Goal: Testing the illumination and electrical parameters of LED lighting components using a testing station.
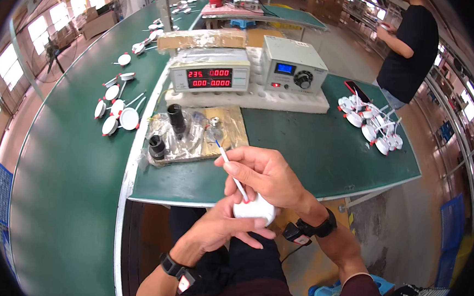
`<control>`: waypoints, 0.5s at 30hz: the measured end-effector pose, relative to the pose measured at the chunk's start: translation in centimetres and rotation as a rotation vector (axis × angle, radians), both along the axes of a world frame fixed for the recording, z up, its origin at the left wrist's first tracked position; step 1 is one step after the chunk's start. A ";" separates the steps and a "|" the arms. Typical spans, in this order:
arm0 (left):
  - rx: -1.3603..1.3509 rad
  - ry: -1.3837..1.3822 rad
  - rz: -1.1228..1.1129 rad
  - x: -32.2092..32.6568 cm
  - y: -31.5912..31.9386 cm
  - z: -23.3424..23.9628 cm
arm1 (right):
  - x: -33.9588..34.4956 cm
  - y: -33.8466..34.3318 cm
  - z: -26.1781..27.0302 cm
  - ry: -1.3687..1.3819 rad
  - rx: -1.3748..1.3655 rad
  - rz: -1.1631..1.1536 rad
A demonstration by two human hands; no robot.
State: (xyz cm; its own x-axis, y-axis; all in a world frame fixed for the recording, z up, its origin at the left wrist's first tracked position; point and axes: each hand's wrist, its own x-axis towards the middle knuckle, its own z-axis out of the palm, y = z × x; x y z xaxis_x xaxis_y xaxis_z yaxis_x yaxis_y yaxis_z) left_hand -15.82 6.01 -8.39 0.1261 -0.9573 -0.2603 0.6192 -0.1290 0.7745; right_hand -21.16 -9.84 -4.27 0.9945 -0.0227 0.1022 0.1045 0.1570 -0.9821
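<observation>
A round white downlight (254, 210) is in my left hand (223, 225), near the front edge of the green table. My right hand (266, 177) pinches its white cable (235, 176), whose blue-tipped end points up and away. Just beyond lies a wooden test board (234, 125) under clear plastic, with two black cylindrical sockets (176, 119) and a small metal-topped part. Behind the board stand a power meter (209, 72) with red digits and a grey box-shaped instrument (294, 67) with a black knob and a blue display, both on white foam (265, 102).
A pile of white downlights (370, 124) lies at the table's right, beside a red-edged phone (357, 91). More downlights (129, 118) are scattered on the long green conveyor belt (70, 169) at left. A person (411, 49) in a black shirt stands beyond the table's right side.
</observation>
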 end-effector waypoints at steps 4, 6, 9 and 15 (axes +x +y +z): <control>0.060 -0.075 0.190 -0.1 -2.0 -1.0 | 1.6 -0.8 -0.3 0.115 -0.175 -0.074; -0.031 -0.132 0.277 -0.2 -3.0 -1.6 | 2.2 -1.2 -0.8 0.173 -0.264 -0.156; -0.051 -0.112 0.326 0.2 -3.8 -2.3 | 3.0 -1.9 -1.6 0.211 -0.171 -0.115; 0.001 0.095 0.174 2.5 -4.2 -2.9 | 5.8 -3.8 -2.9 0.287 -0.203 -0.065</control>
State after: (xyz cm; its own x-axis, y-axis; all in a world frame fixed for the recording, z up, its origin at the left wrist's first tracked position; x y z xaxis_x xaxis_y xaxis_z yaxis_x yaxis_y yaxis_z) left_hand -13.30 1.82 -11.33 0.2644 -0.9229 -0.2801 0.7023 -0.0148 0.7117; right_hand -15.39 -13.65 -7.18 0.9806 -0.0943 -0.1719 -0.1765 -0.0427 -0.9834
